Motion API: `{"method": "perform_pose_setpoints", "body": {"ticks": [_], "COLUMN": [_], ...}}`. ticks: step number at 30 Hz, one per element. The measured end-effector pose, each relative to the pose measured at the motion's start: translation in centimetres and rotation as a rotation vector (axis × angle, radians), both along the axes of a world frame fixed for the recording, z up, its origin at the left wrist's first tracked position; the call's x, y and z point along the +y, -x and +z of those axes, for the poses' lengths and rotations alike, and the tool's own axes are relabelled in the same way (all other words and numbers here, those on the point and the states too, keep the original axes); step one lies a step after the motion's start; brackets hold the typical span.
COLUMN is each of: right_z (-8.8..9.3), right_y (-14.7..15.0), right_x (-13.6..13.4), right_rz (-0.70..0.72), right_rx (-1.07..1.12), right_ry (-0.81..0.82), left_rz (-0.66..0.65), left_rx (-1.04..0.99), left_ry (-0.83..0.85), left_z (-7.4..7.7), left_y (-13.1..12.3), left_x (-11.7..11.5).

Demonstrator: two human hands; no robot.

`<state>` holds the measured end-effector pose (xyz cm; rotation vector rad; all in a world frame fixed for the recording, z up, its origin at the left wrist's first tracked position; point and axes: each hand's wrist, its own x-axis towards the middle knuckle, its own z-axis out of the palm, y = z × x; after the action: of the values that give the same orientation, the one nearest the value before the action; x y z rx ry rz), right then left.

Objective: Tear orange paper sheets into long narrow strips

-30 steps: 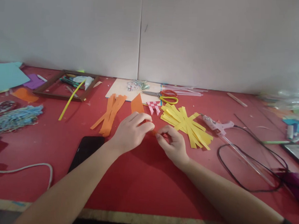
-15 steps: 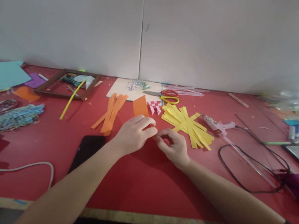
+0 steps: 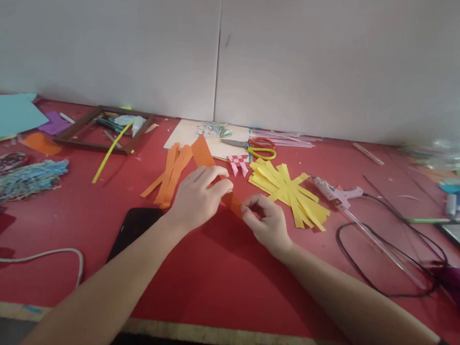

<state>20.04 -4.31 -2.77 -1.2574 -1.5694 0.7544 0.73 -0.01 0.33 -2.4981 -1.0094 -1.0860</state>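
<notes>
An orange paper strip (image 3: pixel 203 150) slants between my hands above the red table, its upper end rising past my left fingers. My left hand (image 3: pixel 202 197) pinches the strip near its middle. My right hand (image 3: pixel 266 221) is closed on its lower right end. Left of the hands lies a bundle of orange strips (image 3: pixel 171 176). A pile of yellow strips (image 3: pixel 289 191) fans out to the right. Just beyond the fingers sits a small pink and white woven paper piece (image 3: pixel 238 163). Scissors with red and yellow handles (image 3: pixel 261 148) lie behind it.
A black phone (image 3: pixel 135 229) lies partly under my left forearm. To the right are a pink glue gun (image 3: pixel 336 193) and its looped black cord (image 3: pixel 340 254). A wooden frame (image 3: pixel 93 146) holds small items at the back left; a white cable (image 3: pixel 51 252) lies front left.
My left hand has shifted slightly left, apart from my right hand, exposing more of the orange strip between them. The strip's upper end has swung left. My right hand has barely moved.
</notes>
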Motion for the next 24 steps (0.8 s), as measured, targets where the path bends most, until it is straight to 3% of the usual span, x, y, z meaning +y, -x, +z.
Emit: {"method": "perform_pose_setpoints", "body": {"ticks": [9,12,16,20,22,24], "right_z": [-0.6,-0.6,-0.3,0.0,0.0,-0.2], "right_y": [-0.4,-0.6,-0.6,-0.6,-0.6,-0.6], "right_x": [0.5,0.9,1.5,1.9,1.8,1.8], "right_rz": [-0.007,-0.039,-0.076,-0.026,0.011,0.038], "right_rx": [0.142,0.276,0.576,0.689,0.69,0.693], "right_ry": [0.15,0.209,0.281,0.391,0.407,0.408], "left_rz": [0.207,0.175,-0.037,-0.081,-0.108,-0.214], "left_rx": [-0.195,-0.35,-0.647,-1.016,-1.076,-0.975], "left_ry": [0.004,0.025,0.316,0.688,0.869,1.071], "left_z": [-0.3,-0.3,-0.1,0.0,0.0,0.1], "left_y": [1.9,2.1,1.5,0.8,0.7,0.8], "left_x": [1.8,2.0,1.5,1.3,1.3,1.2]}}
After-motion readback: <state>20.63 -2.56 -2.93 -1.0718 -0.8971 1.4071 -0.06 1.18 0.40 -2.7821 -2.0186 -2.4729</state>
